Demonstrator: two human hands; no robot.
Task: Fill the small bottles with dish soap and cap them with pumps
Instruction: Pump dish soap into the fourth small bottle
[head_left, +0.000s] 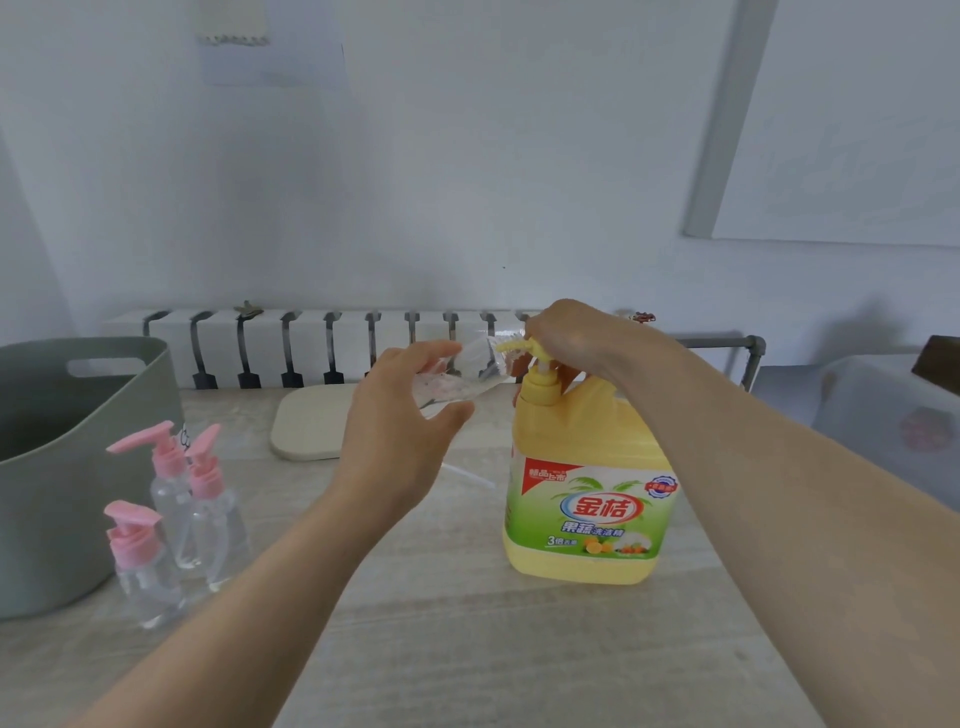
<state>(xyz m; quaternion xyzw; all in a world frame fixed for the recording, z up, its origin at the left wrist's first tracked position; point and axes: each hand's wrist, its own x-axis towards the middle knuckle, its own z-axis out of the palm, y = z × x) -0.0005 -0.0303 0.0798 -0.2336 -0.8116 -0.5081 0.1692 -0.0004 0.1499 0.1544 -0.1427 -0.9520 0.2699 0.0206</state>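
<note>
Filling is the step we judge to be in hand: our left hand (400, 415) grasps a small clear bottle (457, 379), uncapped and tilted almost onto its side above the table (467, 649), its mouth brought up to the spout of the yellow pump head (540, 379) on the dish soap jug (587, 509). Our right hand (571, 338) is curled over that pump head from above, gripping it. We cannot tell whether any soap has gone in, as the bottle is blurred and looks clear. The next move, as we see it, calls for steady presses with the mouth held tight to the spout, so nothing dribbles down the jug, and then a pink pump to close the bottle. At the left, three small bottles (171, 483) with pink pumps on stand close together beside a grey-green basket (52, 467); they look clear too. The jug's label reads 金桔 in large white characters on red, with 果蔬洗洁精 beneath, 3倍 lower left and 新品上市 on the red corner; the round badge at the right is too small to read.
</note>
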